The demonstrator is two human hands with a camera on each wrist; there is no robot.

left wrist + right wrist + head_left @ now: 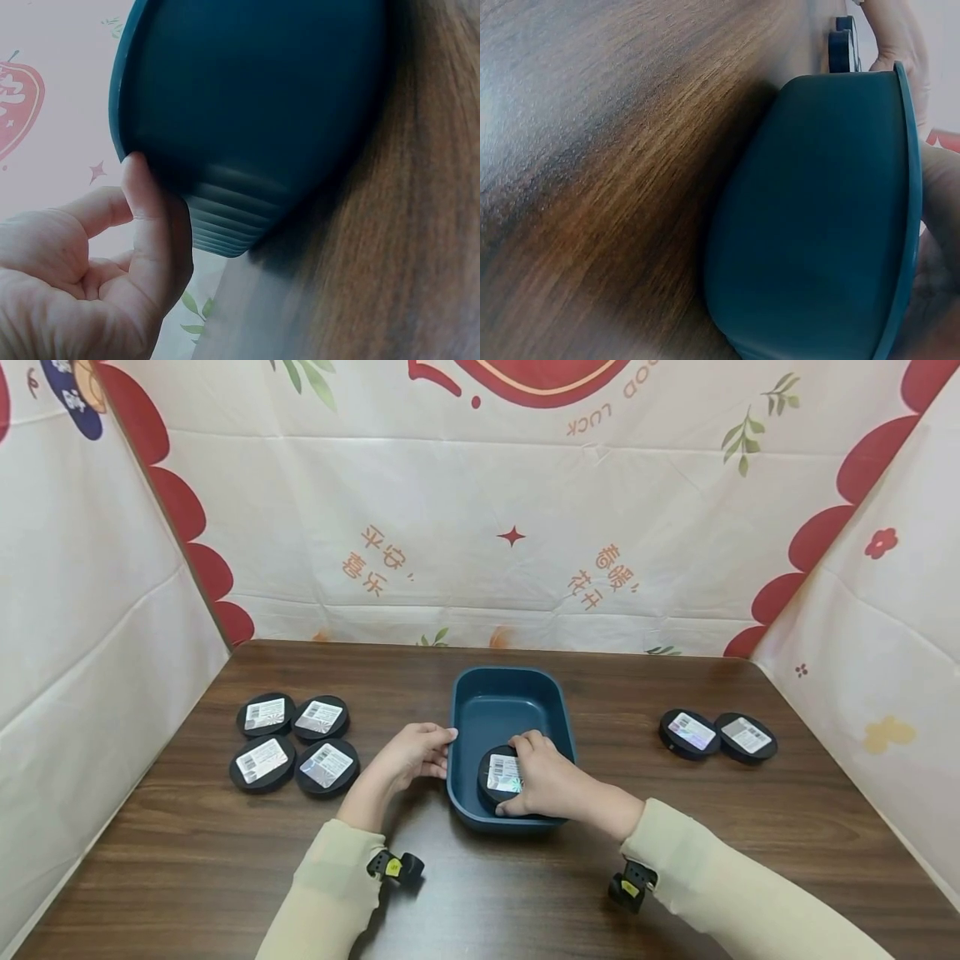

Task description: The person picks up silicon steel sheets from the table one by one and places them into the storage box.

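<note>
A dark blue rectangular bin (513, 675) with rounded corners sits mid-table. Inside its near end, my right hand (546, 781) grips a black round disc (502, 774) with a white barcode label, thumb at the near side and fingers over the right side. My left hand (411, 755) holds the bin's left rim, its fingertips at the edge. In the left wrist view, one fingertip of the left hand (142, 247) meets the rim of the bin (255, 97). From the right wrist, the bin's outer wall (810, 217) hides most of the right hand.
Several similar labelled black discs (327, 767) lie grouped on the table's left. Two more, a left disc (689, 733) and a right disc (746, 737), lie side by side at the right. A printed white cloth (480, 485) hangs behind the brown wooden table (187, 852).
</note>
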